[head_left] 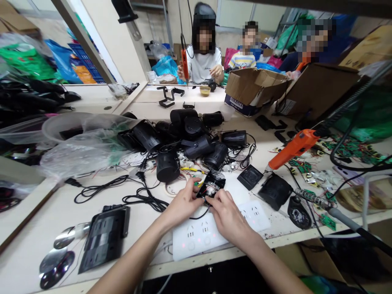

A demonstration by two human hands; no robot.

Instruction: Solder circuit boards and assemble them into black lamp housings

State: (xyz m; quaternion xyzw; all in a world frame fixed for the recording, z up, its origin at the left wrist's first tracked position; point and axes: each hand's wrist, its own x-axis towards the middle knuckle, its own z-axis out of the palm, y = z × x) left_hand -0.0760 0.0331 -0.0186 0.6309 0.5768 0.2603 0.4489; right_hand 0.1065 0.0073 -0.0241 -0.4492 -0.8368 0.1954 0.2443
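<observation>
Just above the white power strips (183,234), an opened black lamp-like housing (218,179) sits between my hands. Inside it show a shiny round metal part and thin wires. My left hand (185,200) grips the housing's left side, thumb near its lower edge. The fingers of my right hand (228,214) are closed together at the lower right of the housing, pressing at its inside; any small part under the fingertips is hidden. A black cord runs from below the housing.
Behind my hands lies a heap of black cylindrical housings (186,139) with cords. An orange electric screwdriver (292,149) hangs at right near green circuit boards (352,151). At left are a black casing (105,237) and shiny discs (53,259). Other people sit across the table.
</observation>
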